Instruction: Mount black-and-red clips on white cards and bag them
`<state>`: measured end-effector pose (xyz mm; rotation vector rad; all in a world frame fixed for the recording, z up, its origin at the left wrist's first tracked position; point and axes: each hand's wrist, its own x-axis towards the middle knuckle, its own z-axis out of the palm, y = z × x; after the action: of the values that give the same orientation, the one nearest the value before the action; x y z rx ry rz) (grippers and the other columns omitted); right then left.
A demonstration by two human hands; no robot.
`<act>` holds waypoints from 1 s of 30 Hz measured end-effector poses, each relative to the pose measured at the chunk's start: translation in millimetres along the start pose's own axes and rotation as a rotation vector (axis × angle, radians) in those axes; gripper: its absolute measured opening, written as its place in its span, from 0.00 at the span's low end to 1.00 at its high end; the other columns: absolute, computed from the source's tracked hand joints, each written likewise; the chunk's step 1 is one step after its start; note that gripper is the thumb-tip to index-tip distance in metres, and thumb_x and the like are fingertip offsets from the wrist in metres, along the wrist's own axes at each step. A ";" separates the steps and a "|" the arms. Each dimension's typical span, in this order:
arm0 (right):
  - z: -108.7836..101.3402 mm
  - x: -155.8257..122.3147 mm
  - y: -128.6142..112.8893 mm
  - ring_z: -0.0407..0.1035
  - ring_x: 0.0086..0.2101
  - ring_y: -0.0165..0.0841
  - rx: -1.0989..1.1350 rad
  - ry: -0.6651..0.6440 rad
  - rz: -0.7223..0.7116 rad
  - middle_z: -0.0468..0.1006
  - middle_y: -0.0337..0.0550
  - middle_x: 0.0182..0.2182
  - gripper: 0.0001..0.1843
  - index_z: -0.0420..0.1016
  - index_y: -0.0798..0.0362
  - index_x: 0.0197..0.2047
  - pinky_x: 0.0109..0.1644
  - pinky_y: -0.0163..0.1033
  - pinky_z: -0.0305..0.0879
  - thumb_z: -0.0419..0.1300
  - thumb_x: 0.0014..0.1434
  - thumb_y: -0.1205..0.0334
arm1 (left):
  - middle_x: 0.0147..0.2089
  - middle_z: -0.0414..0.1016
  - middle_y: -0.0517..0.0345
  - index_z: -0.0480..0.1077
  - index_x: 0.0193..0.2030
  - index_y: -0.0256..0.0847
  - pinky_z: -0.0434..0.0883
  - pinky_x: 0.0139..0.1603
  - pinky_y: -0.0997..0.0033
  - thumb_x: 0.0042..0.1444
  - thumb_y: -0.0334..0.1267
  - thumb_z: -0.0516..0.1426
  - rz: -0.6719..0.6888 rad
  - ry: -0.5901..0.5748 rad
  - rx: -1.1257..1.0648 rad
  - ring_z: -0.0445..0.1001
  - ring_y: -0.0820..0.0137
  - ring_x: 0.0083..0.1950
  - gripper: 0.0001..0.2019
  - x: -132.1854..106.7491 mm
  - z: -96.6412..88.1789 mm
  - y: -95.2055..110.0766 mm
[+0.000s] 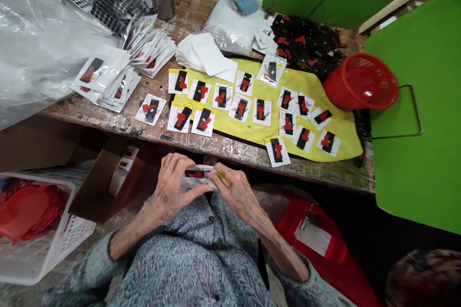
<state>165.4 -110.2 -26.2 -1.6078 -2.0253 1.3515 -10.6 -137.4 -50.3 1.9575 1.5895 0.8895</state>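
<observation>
My left hand (172,187) and my right hand (234,193) are held together over my lap, just below the table edge. Between them they pinch a white card (199,177) with a red and black piece on it, partly hidden by my fingers. A small yellow strip (222,177) shows at the card's right end, by my right thumb. Similar cards (240,107), each with a black piece and a red piece, lie in rows on a yellow cloth (309,141) on the wooden workbench (230,151).
Stacks of packaged cards (147,48) and a plastic sheet (36,43) lie at the left, with folded white paper (201,55) and a black and red pile (306,43) behind. A red basket (360,81), white crate (36,220), cardboard box (111,177) and green board (414,105) surround me.
</observation>
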 end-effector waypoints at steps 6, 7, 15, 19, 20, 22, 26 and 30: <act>18.7 -1.3 -2.7 0.64 0.25 0.31 -0.172 0.195 -0.132 0.70 0.38 0.24 0.09 0.62 0.49 0.31 0.31 0.36 0.56 0.46 0.63 0.67 | 0.24 0.67 0.62 0.61 0.24 0.41 0.60 0.38 0.64 0.61 0.47 0.57 -0.124 0.072 0.179 0.65 0.70 0.29 0.18 3.4 2.0 24.3; 21.0 -0.6 -2.7 0.65 0.26 0.32 -0.204 0.222 -0.158 0.72 0.40 0.25 0.10 0.63 0.49 0.32 0.32 0.36 0.57 0.46 0.63 0.68 | 0.24 0.67 0.63 0.63 0.25 0.41 0.61 0.38 0.64 0.62 0.45 0.55 -0.134 0.012 0.120 0.65 0.71 0.29 0.17 3.5 1.5 26.0; 29.4 4.9 -9.7 0.69 0.29 0.36 -0.344 0.292 -0.172 0.75 0.45 0.27 0.14 0.64 0.50 0.30 0.35 0.40 0.59 0.43 0.66 0.67 | 0.26 0.64 0.61 0.60 0.26 0.42 0.63 0.32 0.69 0.63 0.34 0.46 -0.228 -0.126 -0.114 0.63 0.72 0.28 0.14 5.7 -2.0 23.7; 19.2 3.3 -10.6 0.69 0.28 0.33 -0.090 0.041 -0.102 0.75 0.41 0.28 0.11 0.65 0.50 0.38 0.34 0.38 0.60 0.44 0.68 0.61 | 0.25 0.64 0.62 0.59 0.25 0.42 0.63 0.31 0.70 0.62 0.33 0.46 -0.185 -0.115 -0.097 0.62 0.73 0.27 0.13 6.6 -1.5 20.2; 17.3 3.3 -9.5 0.67 0.26 0.33 -0.092 -0.008 -0.075 0.73 0.39 0.26 0.11 0.65 0.49 0.37 0.32 0.38 0.59 0.44 0.68 0.61 | 0.25 0.64 0.62 0.59 0.25 0.42 0.63 0.31 0.70 0.62 0.32 0.46 -0.161 -0.121 -0.081 0.62 0.73 0.27 0.13 6.3 -1.1 19.7; 15.7 4.4 -6.6 0.61 0.22 0.33 -0.166 -0.035 -0.017 0.67 0.37 0.21 0.10 0.64 0.49 0.33 0.30 0.39 0.55 0.47 0.65 0.63 | 0.24 0.64 0.62 0.59 0.25 0.42 0.63 0.32 0.69 0.62 0.32 0.46 -0.108 -0.128 -0.034 0.62 0.73 0.27 0.13 5.0 -0.1 19.3; 14.8 10.4 -3.1 0.58 0.23 0.30 0.033 -0.058 0.017 0.64 0.35 0.21 0.08 0.61 0.49 0.30 0.29 0.37 0.52 0.50 0.62 0.63 | 0.24 0.63 0.62 0.58 0.24 0.42 0.63 0.31 0.70 0.61 0.31 0.46 -0.096 -0.132 0.018 0.62 0.73 0.26 0.13 2.8 0.9 19.0; 14.2 18.0 -1.7 0.56 0.24 0.27 0.217 -0.126 -0.032 0.63 0.32 0.22 0.09 0.59 0.50 0.27 0.29 0.34 0.52 0.52 0.60 0.63 | 0.24 0.64 0.62 0.58 0.24 0.42 0.63 0.32 0.69 0.62 0.32 0.46 -0.098 -0.148 0.018 0.63 0.72 0.27 0.13 1.4 2.9 19.8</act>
<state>148.1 -102.0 -39.0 -1.4244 -1.8852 1.6348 5.1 -140.3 -38.0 1.8925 1.5974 0.6783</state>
